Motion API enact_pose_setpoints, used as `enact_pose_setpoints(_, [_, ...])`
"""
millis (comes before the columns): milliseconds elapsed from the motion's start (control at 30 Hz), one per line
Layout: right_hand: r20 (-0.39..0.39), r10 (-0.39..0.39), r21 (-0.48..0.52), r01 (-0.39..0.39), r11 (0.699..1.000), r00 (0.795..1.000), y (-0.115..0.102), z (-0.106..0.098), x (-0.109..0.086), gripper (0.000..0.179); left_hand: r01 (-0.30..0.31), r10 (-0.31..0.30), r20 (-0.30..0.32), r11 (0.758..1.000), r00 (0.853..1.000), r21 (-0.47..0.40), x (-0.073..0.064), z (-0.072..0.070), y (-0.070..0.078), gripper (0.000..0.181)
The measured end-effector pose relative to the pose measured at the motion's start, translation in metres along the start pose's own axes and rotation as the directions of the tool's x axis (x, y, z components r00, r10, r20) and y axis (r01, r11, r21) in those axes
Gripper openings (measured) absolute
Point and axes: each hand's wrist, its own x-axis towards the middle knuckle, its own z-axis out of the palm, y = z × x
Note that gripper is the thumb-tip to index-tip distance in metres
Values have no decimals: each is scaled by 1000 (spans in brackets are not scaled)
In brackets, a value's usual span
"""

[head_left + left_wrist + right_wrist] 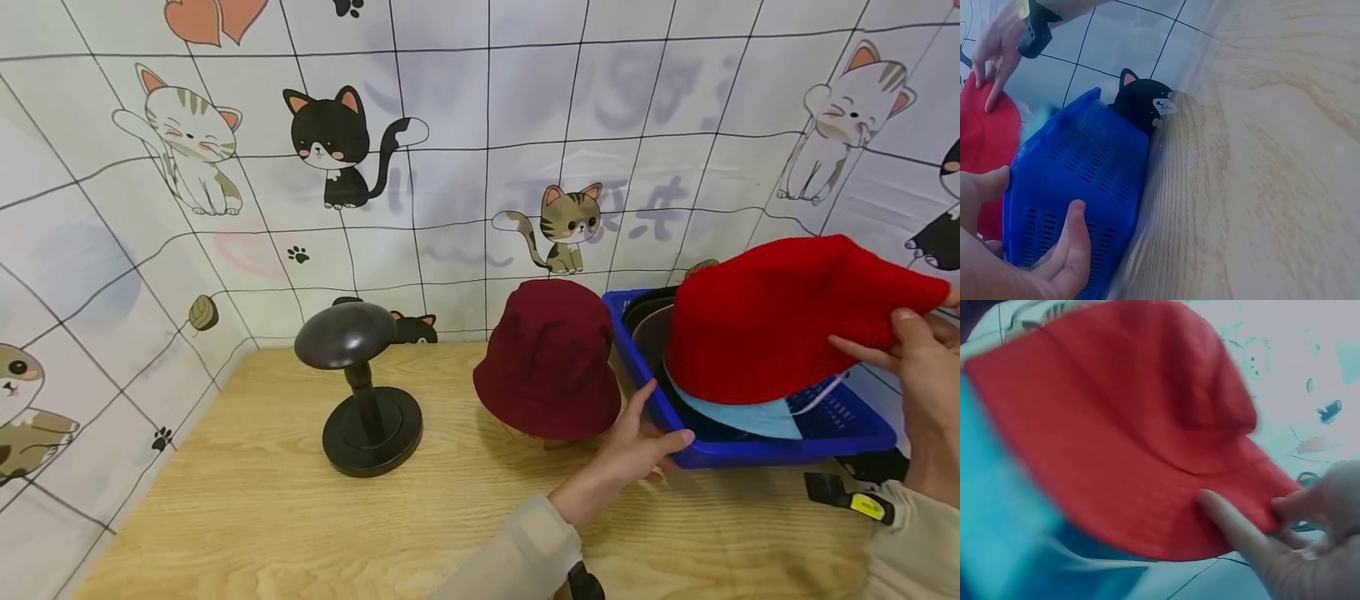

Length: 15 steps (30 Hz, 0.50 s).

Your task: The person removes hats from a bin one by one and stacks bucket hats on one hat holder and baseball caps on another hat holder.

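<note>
A red bucket hat point(780, 317) hangs above the blue plastic basket point(750, 454), its brim pinched between the thumb and fingers of my right hand point(930, 375). The right wrist view shows the same brim in the right hand point(1291, 550). My left hand point(630, 442) holds the basket's near left corner, with thumb and fingers against its rim and side. Inside the basket, partly covered by the red hat, are a light blue hat point(738, 412) with a white cord and dark hats point(652, 321). A maroon bucket hat point(551, 367) sits on a mostly hidden stand beside the basket.
A black hat stand point(363, 408) with a domed top and round base stands bare on the left of the wooden table point(300, 517). Behind the table hangs a wall covering point(450, 183) with a grid and cartoon cats.
</note>
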Motion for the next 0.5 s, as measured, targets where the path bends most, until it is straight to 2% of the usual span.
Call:
enact_pose_setpoints(33, [40, 17, -84, -14, 996, 999, 0, -3, 0, 43, -2, 2, 3, 1000, 1000, 6, 0, 1, 0, 75])
enact_pose_setpoints(67, [92, 35, -205, -15, 979, 995, 0, -6, 1, 43, -2, 2, 7, 1000, 1000, 11, 0, 1, 1, 74])
enact_pose_setpoints(133, [218, 77, -390, 14, 921, 973, 3, -10, 3, 47, 1, -1, 9, 1000, 1000, 18, 0, 3, 1, 71])
enact_pose_setpoints(200, [359, 140, -544, 85, 835, 923, 6, -14, 4, 57, 9, -9, 8, 1000, 1000, 17, 0, 4, 1, 69])
enact_pose_setpoints(267, [487, 204, -627, 177, 759, 849, 9, -18, 6, 67, 23, -23, 1, 1000, 1000, 4, 0, 4, 0, 67])
enact_pose_setpoints(333, [575, 216, -617, 245, 748, 789, 12, -20, 6, 69, 25, -25, -9, 1000, 1000, -8, 1, 5, -1, 66])
enact_pose_setpoints(367, [600, 209, -611, 273, 743, 772, 13, -21, 6, 64, 24, -24, -12, 1000, 1000, -14, 1, 5, -2, 66])
enact_pose_setpoints(400, [617, 185, -593, 298, 748, 765, 14, -22, 6, 55, 21, -22, -14, 1000, 1000, -16, 2, 5, -2, 65])
enact_pose_setpoints(433, [626, 148, -570, 320, 756, 766, 14, -21, 5, 48, 20, -21, -14, 1000, 1000, -16, 2, 5, -3, 65])
enact_pose_setpoints(500, [605, 56, -521, 342, 782, 794, 12, -18, 2, 40, 19, -20, -16, 1000, 1000, -14, 2, 5, -4, 65])
